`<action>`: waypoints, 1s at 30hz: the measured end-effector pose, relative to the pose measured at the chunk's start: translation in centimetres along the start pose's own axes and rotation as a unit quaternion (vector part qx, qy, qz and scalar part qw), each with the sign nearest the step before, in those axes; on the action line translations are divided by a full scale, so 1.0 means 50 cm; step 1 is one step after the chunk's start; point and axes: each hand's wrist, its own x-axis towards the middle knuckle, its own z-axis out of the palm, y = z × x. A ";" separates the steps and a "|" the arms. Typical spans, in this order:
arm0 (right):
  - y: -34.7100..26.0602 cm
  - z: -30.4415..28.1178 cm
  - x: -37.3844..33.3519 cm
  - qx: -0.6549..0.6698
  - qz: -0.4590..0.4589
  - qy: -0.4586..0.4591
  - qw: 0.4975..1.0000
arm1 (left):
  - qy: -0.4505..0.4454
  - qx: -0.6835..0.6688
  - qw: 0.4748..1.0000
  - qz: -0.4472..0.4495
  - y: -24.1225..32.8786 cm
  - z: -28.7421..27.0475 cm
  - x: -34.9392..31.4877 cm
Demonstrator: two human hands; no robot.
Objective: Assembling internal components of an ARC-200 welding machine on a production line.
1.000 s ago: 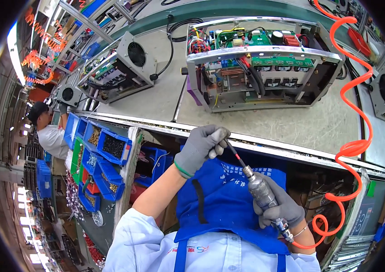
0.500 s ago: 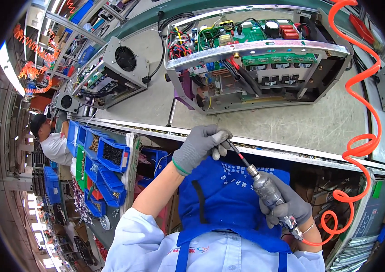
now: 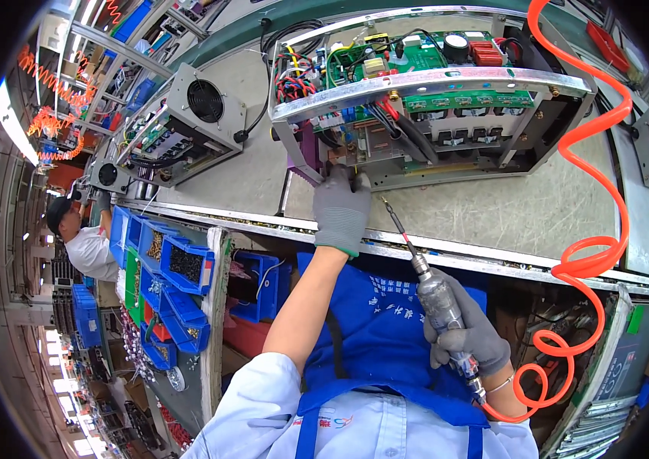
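Note:
A metal-framed machine chassis (image 3: 431, 80) with a green circuit board (image 3: 416, 57), cables and a purple part (image 3: 305, 153) at its left end stands on the workbench. My gloved left hand (image 3: 342, 203) is at its lower left front corner, fingers curled over the frame edge; the fingertips are partly hidden. In my gloved right hand (image 3: 466, 329) is an air screwdriver (image 3: 440, 306), its long bit slanting up and left towards the chassis. A tiny brass-coloured piece, apparently a screw, sits at the bit's tip, just right of my left hand and apart from the frame.
An orange coiled air hose (image 3: 592, 252) loops down the right side to the screwdriver. Blue bins (image 3: 187, 264) of small screws stand at left, near a co-worker (image 3: 87, 241). Another fan-fitted unit (image 3: 202, 115) stands at back left. The bench edge (image 3: 477, 258) crosses before me.
My left hand has left the screwdriver bit and moved up and forward to the chassis corner. The screwdriver has shifted slightly left, and its bit tip now shows.

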 end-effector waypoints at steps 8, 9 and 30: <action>-0.009 0.003 0.034 -0.025 0.004 0.042 0.999 | -0.151 -0.322 0.879 -0.316 0.064 -0.045 0.013; -0.009 0.001 0.037 -0.022 0.003 0.044 0.999 | -0.143 -0.286 0.902 -0.289 0.059 -0.040 0.010; 0.052 0.018 0.138 -0.090 -0.019 0.062 0.994 | -0.026 -0.305 0.922 -0.236 0.032 -0.006 -0.023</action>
